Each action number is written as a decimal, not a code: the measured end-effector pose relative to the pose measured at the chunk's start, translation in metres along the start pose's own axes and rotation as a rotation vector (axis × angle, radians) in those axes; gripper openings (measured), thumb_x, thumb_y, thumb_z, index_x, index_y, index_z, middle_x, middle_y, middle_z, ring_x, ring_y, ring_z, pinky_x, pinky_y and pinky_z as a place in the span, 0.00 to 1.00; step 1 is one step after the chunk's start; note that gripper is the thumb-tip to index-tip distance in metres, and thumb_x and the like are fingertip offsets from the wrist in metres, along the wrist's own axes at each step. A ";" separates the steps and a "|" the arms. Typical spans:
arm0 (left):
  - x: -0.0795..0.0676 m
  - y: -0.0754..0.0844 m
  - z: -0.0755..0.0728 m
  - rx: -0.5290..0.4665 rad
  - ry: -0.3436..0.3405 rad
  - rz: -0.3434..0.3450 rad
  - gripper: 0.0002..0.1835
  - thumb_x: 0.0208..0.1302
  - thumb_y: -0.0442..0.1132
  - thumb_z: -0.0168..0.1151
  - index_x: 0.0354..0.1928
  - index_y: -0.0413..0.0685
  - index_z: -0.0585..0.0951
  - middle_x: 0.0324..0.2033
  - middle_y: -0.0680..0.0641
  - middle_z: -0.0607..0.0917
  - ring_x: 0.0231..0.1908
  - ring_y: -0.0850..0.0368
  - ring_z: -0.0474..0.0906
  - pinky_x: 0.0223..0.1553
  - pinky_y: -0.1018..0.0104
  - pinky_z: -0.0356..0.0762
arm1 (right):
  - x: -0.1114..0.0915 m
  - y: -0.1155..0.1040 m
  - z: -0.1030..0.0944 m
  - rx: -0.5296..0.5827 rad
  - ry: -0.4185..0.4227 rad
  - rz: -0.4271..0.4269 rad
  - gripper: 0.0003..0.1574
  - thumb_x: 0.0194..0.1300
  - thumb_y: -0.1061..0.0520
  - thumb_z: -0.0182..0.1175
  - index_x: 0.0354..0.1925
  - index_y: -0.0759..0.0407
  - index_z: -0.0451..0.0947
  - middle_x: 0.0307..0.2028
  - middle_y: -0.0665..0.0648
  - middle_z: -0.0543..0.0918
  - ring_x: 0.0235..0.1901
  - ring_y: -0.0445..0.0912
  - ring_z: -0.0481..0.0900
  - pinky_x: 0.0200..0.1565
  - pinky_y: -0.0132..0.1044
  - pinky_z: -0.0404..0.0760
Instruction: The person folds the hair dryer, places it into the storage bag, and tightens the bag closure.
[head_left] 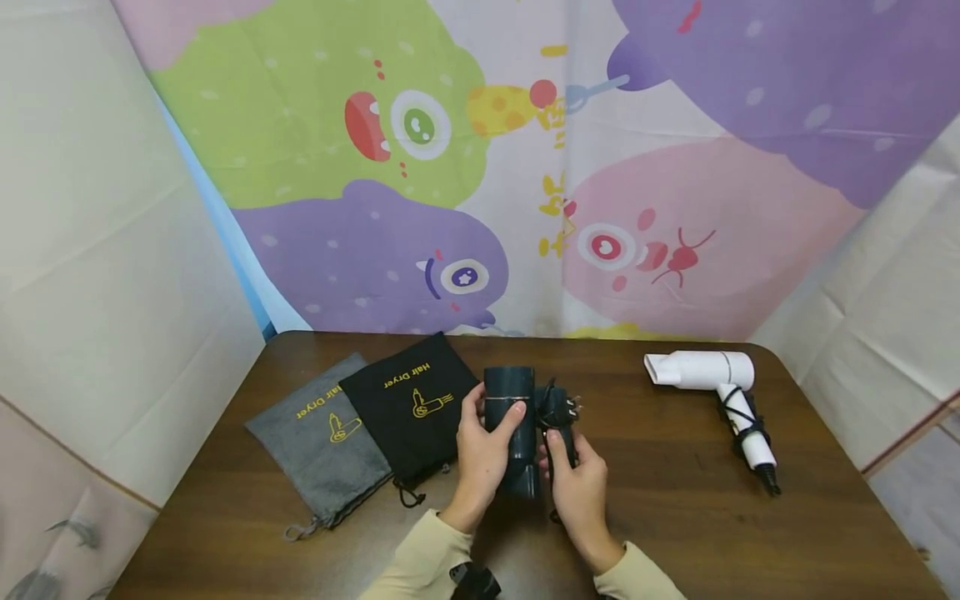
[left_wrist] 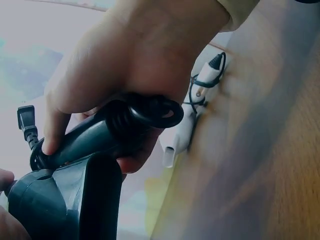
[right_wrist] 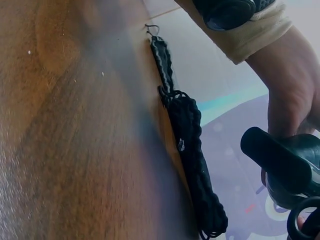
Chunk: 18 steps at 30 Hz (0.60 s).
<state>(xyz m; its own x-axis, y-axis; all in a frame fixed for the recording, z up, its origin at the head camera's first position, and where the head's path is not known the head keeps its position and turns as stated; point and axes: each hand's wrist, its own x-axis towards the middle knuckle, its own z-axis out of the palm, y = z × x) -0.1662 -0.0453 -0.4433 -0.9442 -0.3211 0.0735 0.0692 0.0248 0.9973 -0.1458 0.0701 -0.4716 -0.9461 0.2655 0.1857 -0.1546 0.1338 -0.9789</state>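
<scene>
A dark teal hair dryer (head_left: 508,385) is held upright above the front middle of the table. My left hand (head_left: 482,454) grips its barrel, thumb along the front. The folded handle (left_wrist: 85,142) lies beside the barrel, and my right hand (head_left: 583,492) holds it with the thumb on top. A black cord is bundled at the handle's upper end, with the plug (head_left: 573,408) sticking out to the right. In the left wrist view, a hanging loop (left_wrist: 162,112) shows at the handle's end. The flattened nozzle (right_wrist: 275,160) appears in the right wrist view.
To the left, a black drawstring pouch (head_left: 408,408) printed "Hair Dryer" overlaps a grey pouch (head_left: 322,450). A white hair dryer (head_left: 705,369), cord wound round its handle, lies on the right of the brown table (head_left: 825,533). A cartoon-printed cloth (head_left: 525,167) hangs behind.
</scene>
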 end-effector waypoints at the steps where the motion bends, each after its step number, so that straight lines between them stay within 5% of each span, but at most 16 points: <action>1: 0.000 0.000 0.000 -0.001 0.001 -0.003 0.35 0.60 0.46 0.69 0.67 0.46 0.67 0.46 0.42 0.80 0.41 0.54 0.76 0.43 0.62 0.73 | 0.001 0.001 0.000 -0.005 -0.006 0.003 0.14 0.71 0.58 0.56 0.46 0.69 0.79 0.30 0.69 0.85 0.22 0.41 0.82 0.26 0.35 0.83; 18: 0.007 -0.003 -0.003 0.034 -0.090 -0.034 0.36 0.63 0.49 0.66 0.68 0.45 0.63 0.49 0.40 0.78 0.45 0.51 0.78 0.45 0.58 0.76 | 0.006 0.001 -0.002 -0.090 -0.052 0.036 0.14 0.65 0.61 0.62 0.46 0.69 0.79 0.24 0.67 0.82 0.20 0.41 0.79 0.23 0.28 0.77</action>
<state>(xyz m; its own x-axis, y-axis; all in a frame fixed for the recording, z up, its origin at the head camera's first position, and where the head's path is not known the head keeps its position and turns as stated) -0.1720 -0.0506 -0.4460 -0.9711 -0.2355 0.0379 0.0274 0.0478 0.9985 -0.1510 0.0738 -0.4718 -0.9644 0.2222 0.1433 -0.0959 0.2112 -0.9727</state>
